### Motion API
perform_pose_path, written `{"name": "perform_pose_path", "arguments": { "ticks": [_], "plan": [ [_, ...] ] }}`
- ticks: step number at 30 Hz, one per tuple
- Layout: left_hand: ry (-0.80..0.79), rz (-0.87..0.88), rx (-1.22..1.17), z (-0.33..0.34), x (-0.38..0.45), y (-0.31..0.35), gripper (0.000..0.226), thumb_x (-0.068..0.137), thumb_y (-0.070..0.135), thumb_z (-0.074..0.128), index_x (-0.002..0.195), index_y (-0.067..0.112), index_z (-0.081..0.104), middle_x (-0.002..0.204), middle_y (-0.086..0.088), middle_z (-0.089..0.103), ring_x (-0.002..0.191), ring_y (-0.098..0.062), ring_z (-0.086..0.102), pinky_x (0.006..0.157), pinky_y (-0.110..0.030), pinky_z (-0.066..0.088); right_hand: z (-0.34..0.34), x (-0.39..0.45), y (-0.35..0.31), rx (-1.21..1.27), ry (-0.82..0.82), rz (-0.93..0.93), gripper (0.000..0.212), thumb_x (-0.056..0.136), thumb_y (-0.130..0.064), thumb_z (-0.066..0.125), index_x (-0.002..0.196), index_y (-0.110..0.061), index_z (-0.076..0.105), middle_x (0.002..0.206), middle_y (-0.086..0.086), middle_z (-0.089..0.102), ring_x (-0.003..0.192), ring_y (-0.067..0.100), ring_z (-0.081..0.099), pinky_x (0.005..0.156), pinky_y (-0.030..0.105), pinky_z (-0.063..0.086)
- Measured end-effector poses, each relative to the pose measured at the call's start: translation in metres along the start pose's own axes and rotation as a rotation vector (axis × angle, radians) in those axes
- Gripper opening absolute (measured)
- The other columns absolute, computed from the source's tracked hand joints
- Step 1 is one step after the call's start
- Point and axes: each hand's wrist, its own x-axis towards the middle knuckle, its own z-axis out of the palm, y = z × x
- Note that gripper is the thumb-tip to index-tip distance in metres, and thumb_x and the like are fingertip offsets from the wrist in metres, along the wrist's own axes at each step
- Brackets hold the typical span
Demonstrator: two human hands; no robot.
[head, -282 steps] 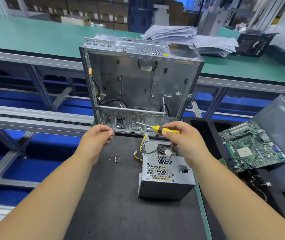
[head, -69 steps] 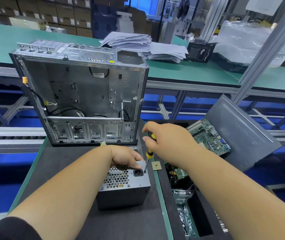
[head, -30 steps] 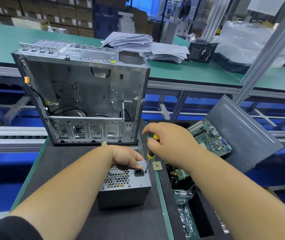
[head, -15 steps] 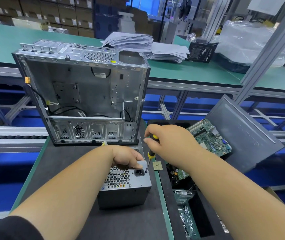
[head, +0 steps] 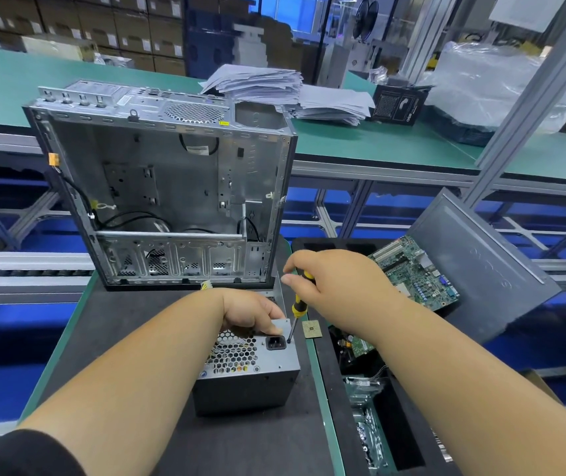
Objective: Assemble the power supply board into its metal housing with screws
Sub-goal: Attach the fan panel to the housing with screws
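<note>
**Technician:** What has changed over the last half second?

**Inspector:** Very little. The open grey sheet-metal computer chassis (head: 168, 187) stands upright at the far edge of the black work mat (head: 120, 338), as before. The grey metal power supply box with the honeycomb vent (head: 243, 365) lies on the mat in front of it, apart from the chassis and unmoved. The left hand (head: 250, 312) still grips the box's far top edge, fingers curled over it. The right hand (head: 326, 283) has shifted slightly on the yellow-and-black screwdriver (head: 297, 309), fingers wrapped round the handle, the tip still at the corner beside the black mains socket (head: 276, 342).

**Technician:** Meaning for the task?

**Inspector:** Judged from this, a corner screw of the housing is being driven; the work is mid-step.

**Technician:** What cannot be confirmed?

**Inspector:** The screw head is too small to make out, so its seating is unknown. The box's far side lies behind the left hand. The green circuit board (head: 412, 273) in the black tray (head: 322, 389) to the right is partly covered by the right forearm. The small gold square chip (head: 311, 329) lies just beside the screwdriver shaft.
</note>
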Motion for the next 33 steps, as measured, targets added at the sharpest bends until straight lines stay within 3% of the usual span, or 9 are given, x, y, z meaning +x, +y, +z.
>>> {"name": "perform_pose_path", "arguments": {
  "ticks": [6,8,13,16,20,25,28,31,33],
  "plan": [
    [0.038,-0.028,-0.013,0.0006,0.0030,-0.0018,0.013,0.099,0.008,0.052,0.103,0.011,0.064,0.080,0.003,0.065,0.063,-0.006,0.055,0.054,-0.017,0.041,-0.0003,0.0004,-0.0005,0.096,-0.043,0.012,0.033,0.094,-0.034,0.043,0.123,-0.032,0.057,0.100,-0.013,0.051,0.088,0.011,0.050,0.067,0.030,0.037],
    [0.017,-0.018,-0.028,0.0001,0.0020,-0.0010,0.019,0.099,0.007,0.050,0.090,0.016,0.065,0.071,0.009,0.065,0.057,-0.003,0.054,0.052,-0.014,0.040,-0.0019,0.0008,-0.0004,0.107,-0.032,0.009,0.039,0.093,-0.031,0.045,0.132,-0.033,0.051,0.107,-0.012,0.056,0.088,0.011,0.052,0.068,0.030,0.041],
    [0.010,-0.010,-0.003,0.0002,0.0010,-0.0014,0.037,0.098,0.009,0.052,0.070,0.027,0.067,0.068,0.005,0.058,0.054,-0.006,0.043,0.053,-0.020,0.031,-0.0004,-0.0001,-0.0005,0.012,0.036,0.009,0.033,0.098,-0.048,0.044,0.128,-0.037,0.049,0.069,-0.010,0.055,0.072,0.013,0.055,0.061,0.031,0.048],
    [0.044,-0.032,-0.033,0.0005,0.0026,-0.0055,0.018,0.098,0.011,0.054,0.088,0.019,0.065,0.085,-0.011,0.052,0.065,-0.014,0.040,0.059,-0.026,0.029,0.0026,-0.0002,-0.0006,-0.003,0.015,0.011,0.029,0.097,-0.049,0.041,0.115,-0.033,0.056,0.083,-0.010,0.060,0.081,0.014,0.057,0.062,0.029,0.042],
    [0.058,-0.041,-0.014,0.0001,0.0031,-0.0052,0.024,0.098,0.012,0.054,0.081,0.024,0.067,0.070,0.001,0.051,0.056,-0.009,0.037,0.050,-0.021,0.026,0.0001,0.0006,-0.0012,0.095,-0.026,-0.002,0.038,0.092,-0.032,0.044,0.129,-0.032,0.052,0.105,-0.010,0.054,0.088,0.013,0.051,0.067,0.031,0.039],
    [0.042,-0.041,0.005,-0.0001,0.0014,-0.0029,0.019,0.098,0.012,0.053,0.088,0.021,0.066,0.084,-0.010,0.052,0.065,-0.014,0.042,0.058,-0.025,0.031,-0.0010,0.0005,-0.0010,0.003,0.010,-0.013,0.030,0.098,-0.049,0.043,0.125,-0.036,0.051,0.071,-0.009,0.057,0.072,0.013,0.055,0.061,0.030,0.046],
    [0.061,-0.062,-0.025,0.0010,0.0026,-0.0030,0.014,0.098,0.012,0.053,0.105,0.011,0.065,0.100,-0.016,0.049,0.080,-0.023,0.041,0.063,-0.027,0.031,0.0013,-0.0002,-0.0009,0.005,-0.002,-0.009,0.029,0.098,-0.050,0.038,0.115,-0.033,0.055,0.083,-0.009,0.060,0.078,0.014,0.056,0.060,0.030,0.041],
    [0.082,-0.075,-0.016,0.0014,0.0045,-0.0043,0.024,0.099,0.011,0.053,0.120,0.003,0.061,0.098,-0.014,0.050,0.072,-0.018,0.042,0.060,-0.024,0.029,0.0011,0.0003,-0.0024,0.077,-0.029,-0.033,0.035,0.093,-0.032,0.043,0.127,-0.031,0.049,0.101,-0.009,0.053,0.089,0.015,0.051,0.065,0.031,0.036],
    [0.081,-0.075,-0.001,0.0008,0.0038,-0.0032,0.018,0.099,0.011,0.052,0.112,0.009,0.064,0.088,-0.006,0.055,0.063,-0.011,0.041,0.054,-0.021,0.028,0.0004,0.0010,-0.0026,0.086,-0.020,-0.036,0.041,0.090,-0.027,0.044,0.131,-0.032,0.047,0.099,-0.012,0.050,0.087,0.012,0.048,0.062,0.029,0.035]
  ]
}}
